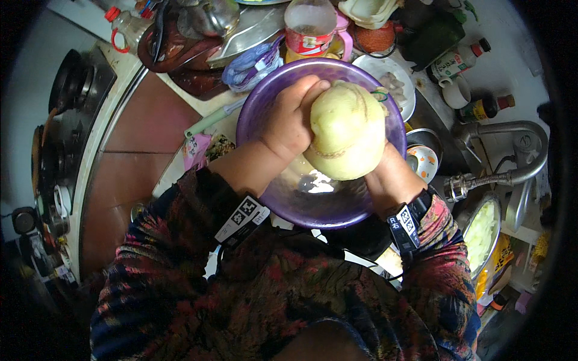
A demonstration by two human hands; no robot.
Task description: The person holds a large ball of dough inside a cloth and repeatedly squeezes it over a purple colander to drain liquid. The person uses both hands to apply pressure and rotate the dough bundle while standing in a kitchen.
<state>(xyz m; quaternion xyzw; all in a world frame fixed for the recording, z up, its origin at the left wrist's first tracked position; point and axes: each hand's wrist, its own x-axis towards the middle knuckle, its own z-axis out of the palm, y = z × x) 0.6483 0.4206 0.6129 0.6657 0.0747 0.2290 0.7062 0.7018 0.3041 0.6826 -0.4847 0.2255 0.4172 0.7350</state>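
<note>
A large, pale yellow-green peeled vegetable [347, 131], rounded like a kohlrabi, is held between my two hands. Brownish seams run across its surface. My left hand [293, 117] grips its left side, thumb near the top. From the lower right my right hand [384, 167] supports it; the fingers are hidden behind the vegetable. Below is a purple metal basin [289, 203] with a shiny, wet-looking inside. A thin green loop [380, 95] shows at the vegetable's upper right edge.
A steel faucet [515, 131] curves in from the right. Near it are a metal bowl of pale cut pieces [482, 234] and a white plate with greyish pieces [406, 101]. Left of the basin lies a green-handled tool [212, 121]. Jars and bottles crowd the far side.
</note>
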